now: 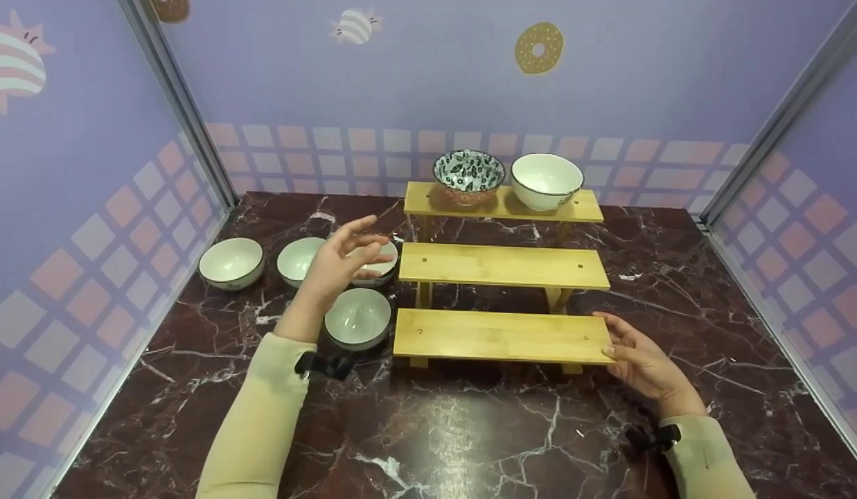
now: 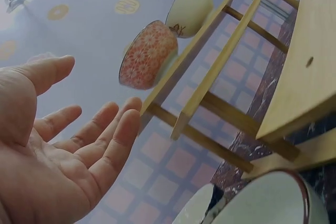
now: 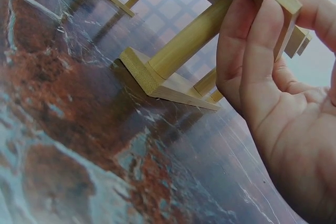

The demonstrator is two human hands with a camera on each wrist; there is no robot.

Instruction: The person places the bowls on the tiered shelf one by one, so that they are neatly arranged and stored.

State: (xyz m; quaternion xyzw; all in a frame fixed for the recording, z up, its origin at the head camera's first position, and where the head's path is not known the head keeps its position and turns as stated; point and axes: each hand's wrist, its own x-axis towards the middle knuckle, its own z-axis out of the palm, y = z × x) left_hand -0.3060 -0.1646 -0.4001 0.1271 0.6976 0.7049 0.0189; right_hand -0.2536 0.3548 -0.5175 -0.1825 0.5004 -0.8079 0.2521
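A three-tier wooden display stand (image 1: pixel 501 335) stands on the dark marbled table. My right hand (image 1: pixel 643 360) grips the right end of its lowest board, and in the right wrist view fingers (image 3: pixel 261 45) reach round the board's edge. On the top tier sit a patterned bowl (image 1: pixel 469 171), dark floral inside and red outside, and a white bowl (image 1: pixel 547 181) with a dark rim. My left hand (image 1: pixel 341 260) is raised in the air left of the stand, holding nothing, fingers spread and slightly bent. It partly hides a bowl (image 1: pixel 376 262) behind it in the head view.
More light bowls stand on the table left of the stand: one at the far left (image 1: pixel 231 263), one beside it (image 1: pixel 300 260), and one nearer the front (image 1: pixel 358 317). Patterned panels (image 1: pixel 442 83) wall in the back and both sides, with metal corner posts (image 1: pixel 781 111).
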